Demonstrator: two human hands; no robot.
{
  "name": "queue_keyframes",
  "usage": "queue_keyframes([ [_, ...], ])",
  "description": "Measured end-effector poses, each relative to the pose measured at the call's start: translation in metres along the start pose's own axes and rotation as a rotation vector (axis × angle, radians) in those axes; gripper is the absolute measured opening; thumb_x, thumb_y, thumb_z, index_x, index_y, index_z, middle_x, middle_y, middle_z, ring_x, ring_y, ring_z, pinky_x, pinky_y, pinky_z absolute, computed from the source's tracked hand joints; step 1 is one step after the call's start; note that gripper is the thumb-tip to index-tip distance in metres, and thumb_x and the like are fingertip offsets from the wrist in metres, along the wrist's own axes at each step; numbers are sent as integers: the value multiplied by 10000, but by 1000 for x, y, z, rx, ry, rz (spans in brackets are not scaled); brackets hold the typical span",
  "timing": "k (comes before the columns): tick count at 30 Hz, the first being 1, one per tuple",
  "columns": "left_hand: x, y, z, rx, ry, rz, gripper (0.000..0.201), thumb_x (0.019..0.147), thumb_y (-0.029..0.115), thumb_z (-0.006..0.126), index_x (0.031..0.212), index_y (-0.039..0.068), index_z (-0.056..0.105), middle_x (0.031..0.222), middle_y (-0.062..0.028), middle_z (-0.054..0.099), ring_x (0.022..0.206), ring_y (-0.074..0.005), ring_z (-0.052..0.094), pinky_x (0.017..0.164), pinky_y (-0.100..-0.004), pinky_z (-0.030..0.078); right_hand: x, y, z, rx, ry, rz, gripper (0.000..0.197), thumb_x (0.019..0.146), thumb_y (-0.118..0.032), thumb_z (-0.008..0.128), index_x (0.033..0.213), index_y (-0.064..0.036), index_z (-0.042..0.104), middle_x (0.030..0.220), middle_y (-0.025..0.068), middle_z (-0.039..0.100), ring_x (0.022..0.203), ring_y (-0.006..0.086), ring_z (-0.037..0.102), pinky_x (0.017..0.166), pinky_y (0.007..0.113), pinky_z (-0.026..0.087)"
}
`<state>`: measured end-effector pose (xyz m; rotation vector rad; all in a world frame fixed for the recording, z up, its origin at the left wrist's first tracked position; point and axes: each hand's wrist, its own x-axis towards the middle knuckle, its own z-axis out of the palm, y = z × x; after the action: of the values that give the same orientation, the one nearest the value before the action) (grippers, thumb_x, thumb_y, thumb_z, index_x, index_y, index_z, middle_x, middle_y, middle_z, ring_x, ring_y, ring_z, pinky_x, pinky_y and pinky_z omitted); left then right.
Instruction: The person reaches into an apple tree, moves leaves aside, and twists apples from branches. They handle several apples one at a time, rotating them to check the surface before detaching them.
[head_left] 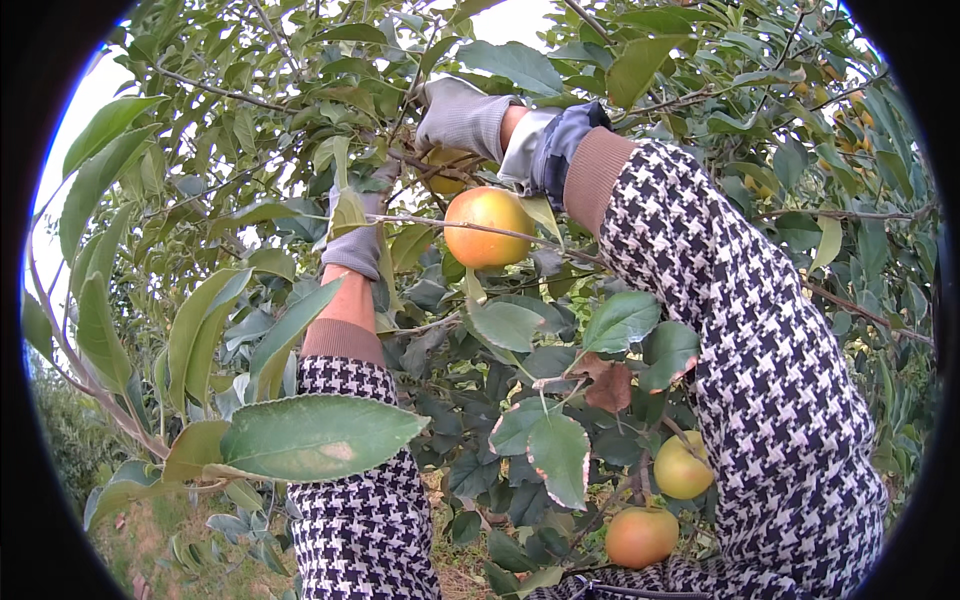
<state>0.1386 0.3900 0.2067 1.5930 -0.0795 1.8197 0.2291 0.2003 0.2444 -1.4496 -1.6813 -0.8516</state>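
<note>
Both my hands wear grey knit gloves and reach up into a leafy apple tree. My left hand [362, 222] is raised beside a thin branch, partly covered by a leaf, so its fingers are mostly hidden. From the upper right, my right hand [462, 116] bends down with its fingers curled in toward the same spot; what they grip is hidden. Just under the right hand, a yellowish apple [445, 172] shows partly behind twigs. A larger yellow-red apple [487, 228] hangs below and right of it, with a thin twig [420, 220] crossing in front.
Lower right, a yellow-green apple [684, 466] and an orange-red apple [641, 537] hang near my right sleeve. A big leaf [320, 438] stands before my left forearm. More small yellow fruit [760, 185] shows among leaves at the right. Grassy ground [180, 540] lies below.
</note>
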Motion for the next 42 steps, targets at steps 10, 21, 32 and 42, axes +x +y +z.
queue_keyframes([
  [10, -75, 47, -73, -206, 37, 254, 199, 854, 105, 613, 977, -34, 687, 810, -72, 667, 647, -120, 601, 579, -251, 474, -56, -46, -31, 348, -226, -220, 419, 807, -149, 749, 1142, 63, 614, 879, 66, 693, 791, 106, 643, 737, 270, 515],
  [21, -164, 71, -26, 203, -604, 366, 192, 731, -43, 518, 834, -28, 679, 924, -95, 691, 870, -165, 638, 818, -290, 504, -11, -18, 9, -358, -49, -112, 316, 762, -221, 670, 944, 31, 725, 921, 243, 700, 892, 358, 693, 803, 385, 542],
  [32, -161, 48, -60, 280, -541, 311, 198, 744, -25, 493, 831, -37, 671, 814, -78, 679, 771, -146, 627, 752, -283, 503, -117, -35, -40, 36, -131, -300, 236, 815, -212, 694, 954, -25, 732, 796, 171, 708, 730, 241, 691, 737, 341, 534],
  [42, -174, 40, -54, 279, -449, 248, 158, 779, -42, 522, 807, -23, 677, 775, -25, 636, 700, -78, 573, 643, -218, 456, -181, -19, -37, 184, -390, -507, 215, 885, -142, 668, 1020, 25, 686, 804, 47, 696, 731, 72, 606, 647, 256, 497],
])
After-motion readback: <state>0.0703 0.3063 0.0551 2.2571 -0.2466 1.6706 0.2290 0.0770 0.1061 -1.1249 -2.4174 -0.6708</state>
